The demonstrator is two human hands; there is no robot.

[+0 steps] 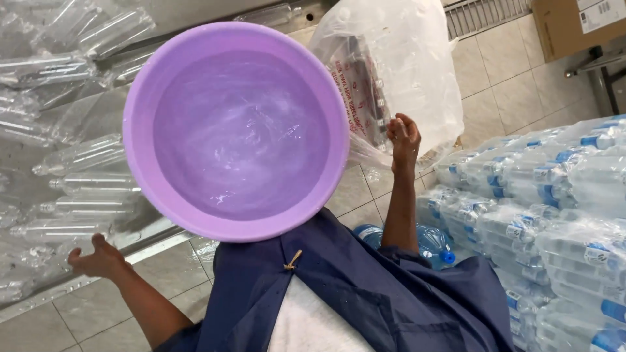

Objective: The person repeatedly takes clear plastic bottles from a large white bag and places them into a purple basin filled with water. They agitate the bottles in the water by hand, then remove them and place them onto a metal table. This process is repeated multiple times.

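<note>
Head view: one purple basin [235,130] sits on the lap, between two hands. The right hand [403,138], arm stretched forward, pinches one clear bag [398,72] just right of the basin. The left hand [98,259], fingers loosely spread and holding nothing, reaches toward empty bottles [78,189]; their count is unclear.

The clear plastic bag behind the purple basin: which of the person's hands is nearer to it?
Right. The right hand touches the lower edge of the clear plastic bag, fingers curled on it. The left hand is far off, past the purple basin, beside the empty bottles.
</note>
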